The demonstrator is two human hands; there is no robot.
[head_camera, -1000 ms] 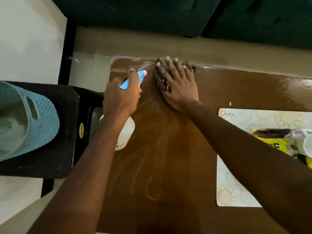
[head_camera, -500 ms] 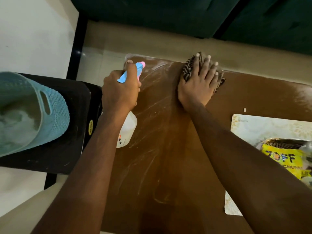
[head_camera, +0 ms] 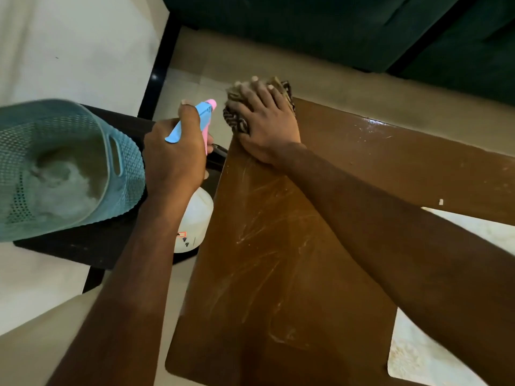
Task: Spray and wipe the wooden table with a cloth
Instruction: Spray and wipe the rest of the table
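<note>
Looking down on a brown wooden table [head_camera: 278,274] that takes up the near and right of the scene, streaked with pale smears along its left half and glossy wet toward the far right edge. Beyond its far side, a dark green sofa [head_camera: 320,32], across a strip of beige floor. To the left, just beside the table, a black chair [head_camera: 92,246] carrying a light blue perforated basket [head_camera: 83,162] with something pale and blurred inside. On the right part of the table, a pale patterned placemat [head_camera: 412,358], mostly hidden by the right forearm.

Pressing down at the table's far left corner, the right hand [head_camera: 267,126], palm flat, fingers [head_camera: 260,91] laid out nearly straight and close together, blurred at the tips. Trapped under that palm, a dark patterned cloth [head_camera: 237,121], bunched, showing left of the hand and beyond the fingertips, spilling a little past the corner.

Wrapped around the neck of a white spray bottle [head_camera: 192,218], the left hand [head_camera: 172,154], fingers curled tight, one finger stretched along the top of the blue and pink trigger head [head_camera: 204,112]. Held off the table's left edge above the chair, white body hanging below the wrist, pink nozzle aimed far and right, close beside the cloth without touching it.
</note>
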